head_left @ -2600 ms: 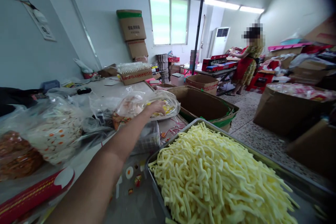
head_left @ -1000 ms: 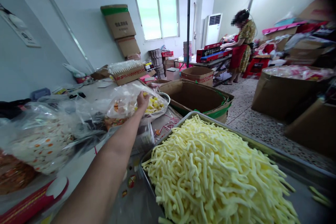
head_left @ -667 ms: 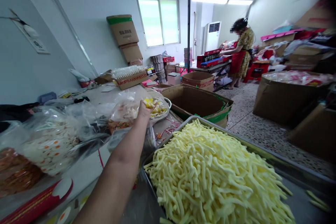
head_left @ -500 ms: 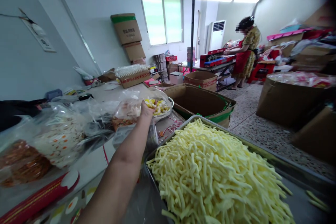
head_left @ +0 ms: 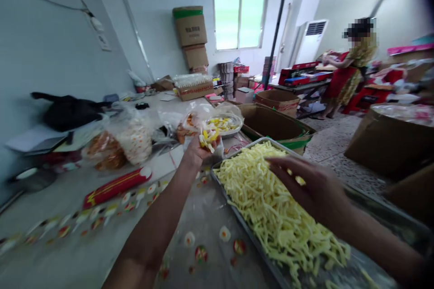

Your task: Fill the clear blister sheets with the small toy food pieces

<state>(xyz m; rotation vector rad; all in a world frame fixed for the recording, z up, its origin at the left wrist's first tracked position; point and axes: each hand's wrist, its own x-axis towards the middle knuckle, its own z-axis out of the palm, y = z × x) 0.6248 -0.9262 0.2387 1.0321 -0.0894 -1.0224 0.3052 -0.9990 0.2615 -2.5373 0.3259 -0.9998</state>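
Note:
My left hand is closed around several yellow-and-white pieces, which stick out at the fingers. It is held above the table between the tray and the bags. Just beyond it, a round metal bowl in clear plastic holds more yellow-and-white pieces. My right hand hovers over the heap, fingers stretched out and thumb apart, blurred, with nothing visible in it. Beneath it, a pile of pale yellow, finger-thick strips fills much of a metal tray.
Clear bags of white pieces and reddish-brown food lie to the left. A long red packet rests on the food-printed table cover. Behind the tray stands an open carton. A person works at a red machine.
My left hand has come back from the bowl with the yellow-and-white pieces. My right hand has come into view over the tray. The view has swung left.

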